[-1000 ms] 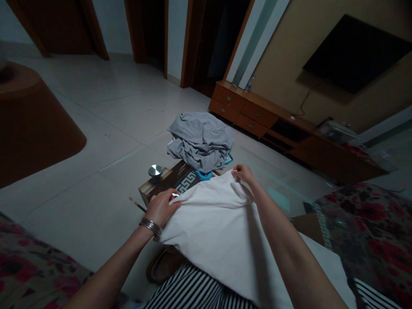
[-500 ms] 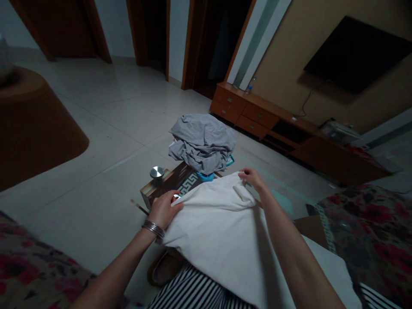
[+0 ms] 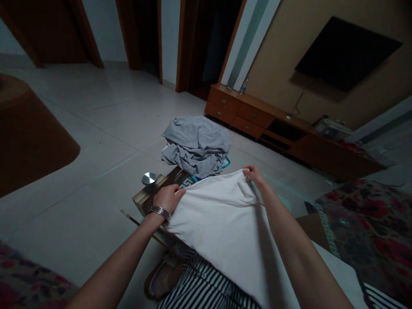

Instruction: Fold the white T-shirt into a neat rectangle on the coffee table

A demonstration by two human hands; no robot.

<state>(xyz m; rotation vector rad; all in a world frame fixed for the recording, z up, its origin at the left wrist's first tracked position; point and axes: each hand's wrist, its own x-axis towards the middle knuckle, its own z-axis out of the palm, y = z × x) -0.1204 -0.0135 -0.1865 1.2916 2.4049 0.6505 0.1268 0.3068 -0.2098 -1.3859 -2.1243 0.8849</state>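
Note:
A white garment [image 3: 222,219] lies spread over my lap and onto a small low table [image 3: 144,197]. My left hand [image 3: 167,198], with bangles at the wrist, pinches the cloth's far left corner. At the far right corner my right hand [image 3: 255,175] grips the cloth's edge, fingers closed. Beyond both hands a heap of grey clothes [image 3: 196,145] rests on the table's far end, over something blue [image 3: 227,163]. Striped trousers [image 3: 206,287] show under the white garment.
A small metal bowl [image 3: 149,178] stands at the table's left corner. A shoe [image 3: 162,277] lies on the tiled floor by my leg. A wooden TV cabinet [image 3: 257,118] runs along the right wall. Floral cushions [image 3: 370,223] are at right.
Both hands have lifted the far edge of the white garment slightly and drawn it tauter; the right hand shifted a little right. The view has moved a bit.

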